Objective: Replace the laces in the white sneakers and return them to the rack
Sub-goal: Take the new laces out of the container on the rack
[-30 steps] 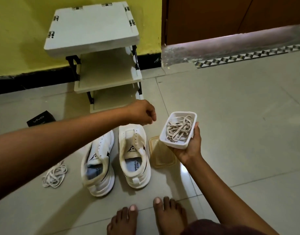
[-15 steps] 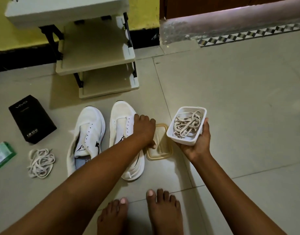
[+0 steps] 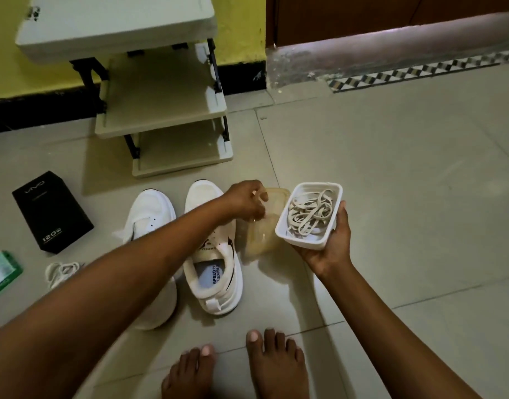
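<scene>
**Lid lifted, fresh laces held ready**

The right hand (image 3: 329,243) cups a white tub (image 3: 309,216) from beneath, fingers curled up round its far side, thumb against the near wall; held level, so the tangle of new laces (image 3: 309,214) stays inside; the left hand (image 3: 244,201) reaches across the shoes and pinches the edge of a translucent lid (image 3: 264,226), which stands tilted, its near end low towards the floor; probably it is being taken up to free the spot or close the tub, though which I cannot tell.

The 2 white sneakers (image 3: 211,254) stand side by side on the tiled floor (image 3: 391,197), toes towards the shoe rack (image 3: 161,110); both look unlaced, tongues open; the left one is partly hidden by the forearm; they sit just in front of the rack, near enough for an easy return later.

A loose bundle of old laces (image 3: 61,270) lies apart at the left, near a black box (image 3: 51,211) and a green packet (image 3: 1,272); kept out of the working space, I judge.

Relacing has not begun; the rack's 3 shelves hold no shoes.
</scene>
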Tool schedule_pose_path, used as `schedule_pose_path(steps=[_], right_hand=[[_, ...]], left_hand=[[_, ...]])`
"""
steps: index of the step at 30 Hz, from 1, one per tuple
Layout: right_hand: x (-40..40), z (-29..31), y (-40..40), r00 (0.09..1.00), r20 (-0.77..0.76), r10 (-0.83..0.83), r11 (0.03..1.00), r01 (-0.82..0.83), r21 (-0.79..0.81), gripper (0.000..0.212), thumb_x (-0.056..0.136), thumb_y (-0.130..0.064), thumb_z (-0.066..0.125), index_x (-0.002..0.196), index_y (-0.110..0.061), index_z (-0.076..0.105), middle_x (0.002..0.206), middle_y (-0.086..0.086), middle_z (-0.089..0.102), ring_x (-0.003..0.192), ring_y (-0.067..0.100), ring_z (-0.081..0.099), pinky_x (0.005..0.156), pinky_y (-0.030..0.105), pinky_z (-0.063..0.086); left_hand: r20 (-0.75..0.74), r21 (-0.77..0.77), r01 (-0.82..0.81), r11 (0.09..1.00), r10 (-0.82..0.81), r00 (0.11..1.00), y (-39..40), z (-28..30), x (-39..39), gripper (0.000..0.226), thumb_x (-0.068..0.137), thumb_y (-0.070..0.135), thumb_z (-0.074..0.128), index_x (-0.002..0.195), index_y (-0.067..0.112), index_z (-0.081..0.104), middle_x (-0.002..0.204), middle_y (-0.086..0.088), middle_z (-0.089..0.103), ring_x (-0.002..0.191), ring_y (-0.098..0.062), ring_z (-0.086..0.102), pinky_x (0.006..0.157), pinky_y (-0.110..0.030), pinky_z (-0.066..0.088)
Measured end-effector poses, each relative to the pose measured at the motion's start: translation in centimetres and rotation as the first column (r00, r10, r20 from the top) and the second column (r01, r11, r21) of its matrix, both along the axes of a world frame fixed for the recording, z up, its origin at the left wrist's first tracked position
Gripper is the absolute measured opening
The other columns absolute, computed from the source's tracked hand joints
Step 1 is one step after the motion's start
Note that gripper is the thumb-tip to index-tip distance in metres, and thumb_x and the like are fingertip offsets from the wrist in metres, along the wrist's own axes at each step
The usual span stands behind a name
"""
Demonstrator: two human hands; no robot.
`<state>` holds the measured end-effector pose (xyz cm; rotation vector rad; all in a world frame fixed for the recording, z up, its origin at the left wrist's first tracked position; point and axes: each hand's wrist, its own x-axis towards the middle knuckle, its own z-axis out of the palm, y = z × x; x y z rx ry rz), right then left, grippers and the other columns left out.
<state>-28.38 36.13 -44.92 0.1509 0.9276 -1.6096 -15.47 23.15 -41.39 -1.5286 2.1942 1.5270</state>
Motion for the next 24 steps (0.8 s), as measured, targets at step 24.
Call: schedule_pose_path(steps=[24], right_hand=[[13.8,7.6,-7.0,0.929,-0.084,0.361,0.921,-0.369,-0.128,0.06,0.09,-0.062,0.032,0.13,-0.022,0.051,0.118,0.013,0.063,0.108,0.032,0.06,0.078,0.045,0.053]], left_hand=[[0.049,-0.507,-0.084,0.858,0.127,0.991,0.6,14.5,8.5,0.017,0.085,0.021,0.065,0.09,0.007,0.071,0.095,-0.01,0.07,0.088,-0.022,0.067,0.08,-0.037,0.056]])
